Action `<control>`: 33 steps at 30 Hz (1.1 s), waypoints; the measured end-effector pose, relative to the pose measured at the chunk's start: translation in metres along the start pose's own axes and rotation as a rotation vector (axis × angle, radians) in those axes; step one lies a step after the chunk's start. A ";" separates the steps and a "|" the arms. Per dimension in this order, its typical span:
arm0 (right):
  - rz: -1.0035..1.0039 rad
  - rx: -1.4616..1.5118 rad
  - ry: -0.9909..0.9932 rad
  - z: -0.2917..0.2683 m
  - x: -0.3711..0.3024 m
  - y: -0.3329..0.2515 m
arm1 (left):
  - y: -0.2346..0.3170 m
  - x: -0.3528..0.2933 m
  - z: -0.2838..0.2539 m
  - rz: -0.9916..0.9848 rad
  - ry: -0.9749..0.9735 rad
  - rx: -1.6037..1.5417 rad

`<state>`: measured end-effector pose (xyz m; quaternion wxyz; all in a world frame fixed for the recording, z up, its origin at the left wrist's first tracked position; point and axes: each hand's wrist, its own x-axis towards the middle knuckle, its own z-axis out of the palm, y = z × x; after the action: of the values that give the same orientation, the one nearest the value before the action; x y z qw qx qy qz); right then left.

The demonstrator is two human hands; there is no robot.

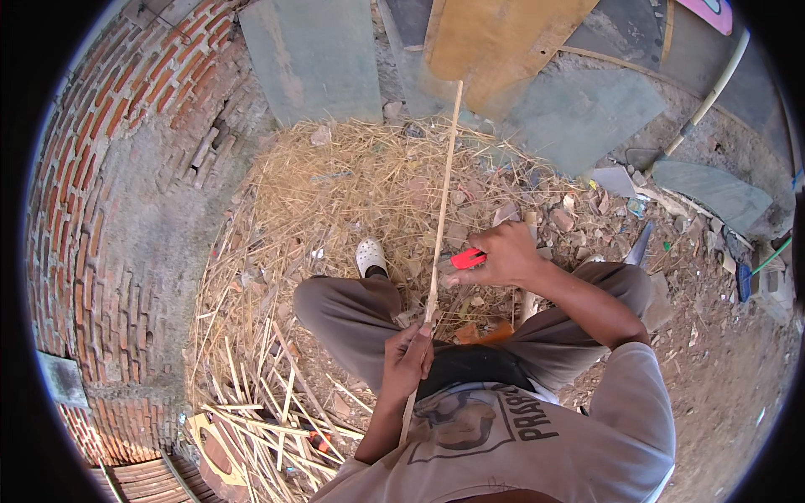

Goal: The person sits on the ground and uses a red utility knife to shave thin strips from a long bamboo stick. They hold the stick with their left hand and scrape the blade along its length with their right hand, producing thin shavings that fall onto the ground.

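Observation:
My left hand [407, 357] is closed round a long, thin bamboo strip [449, 176], near its lower part. The strip runs upright from my shirt, past my lap, to well beyond my knees. Close to the strip's right side, my right hand [506, 254] is wrapped round a red-handled cutter [468, 258], perhaps a utility knife; its blade is too small to make out. Between my knees, pale shavings lie about the strip, and something orange [485, 333] shows near my lap.
Cut bamboo strips [268, 427] lie piled at my lower left. Straw-like shavings [335, 176] and rubble [562, 220] cover the ground ahead. A brick wall [109, 210] rises on the left. Grey sheets [314, 63] and a tan board [495, 50] lean at the back.

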<state>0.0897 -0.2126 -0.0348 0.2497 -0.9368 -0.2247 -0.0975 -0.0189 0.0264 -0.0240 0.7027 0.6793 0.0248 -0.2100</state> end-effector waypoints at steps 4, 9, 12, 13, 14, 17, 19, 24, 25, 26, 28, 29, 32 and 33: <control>-0.015 -0.029 -0.024 0.000 -0.002 0.001 | 0.000 0.004 0.008 -0.002 -0.047 -0.046; 0.127 -0.103 0.066 -0.002 0.009 0.025 | 0.003 0.000 0.012 0.007 -0.037 0.107; 0.117 -0.080 0.061 0.001 0.006 0.024 | 0.001 0.002 0.014 0.004 -0.030 0.100; 0.060 -0.066 0.041 0.008 -0.003 0.012 | 0.002 0.002 0.014 0.013 -0.022 0.103; 0.009 -0.043 0.018 0.013 -0.008 0.002 | 0.003 -0.001 0.015 0.012 -0.012 0.109; 0.007 -0.093 0.021 0.001 0.001 0.017 | 0.004 -0.006 0.015 0.005 0.006 0.126; 0.154 -0.134 0.051 -0.002 0.007 0.037 | 0.004 -0.007 0.018 -0.004 0.005 0.134; 0.124 -0.102 0.029 0.006 -0.001 0.020 | 0.007 -0.014 0.016 -0.056 0.009 0.138; 0.067 -0.096 0.004 0.009 -0.004 0.014 | 0.007 -0.014 0.015 -0.058 0.012 0.151; 0.016 -0.075 0.092 0.014 -0.007 0.012 | 0.006 -0.016 0.017 -0.061 0.015 0.158; 0.094 -0.127 0.097 0.006 0.004 0.034 | 0.005 -0.016 0.018 -0.042 -0.001 0.166; 0.138 -0.157 0.094 0.000 0.009 0.046 | 0.002 -0.016 0.018 -0.025 -0.025 0.161; 0.187 -0.173 0.106 -0.002 0.013 0.058 | 0.005 -0.017 0.019 -0.049 -0.068 0.167; 0.199 -0.145 0.120 -0.001 0.014 0.061 | 0.008 -0.017 0.018 -0.069 -0.080 0.177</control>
<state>0.1307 -0.2552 -0.0559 0.2028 -0.9625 -0.1078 -0.1443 -0.0363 0.0130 -0.0095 0.6327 0.7287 0.0015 -0.2622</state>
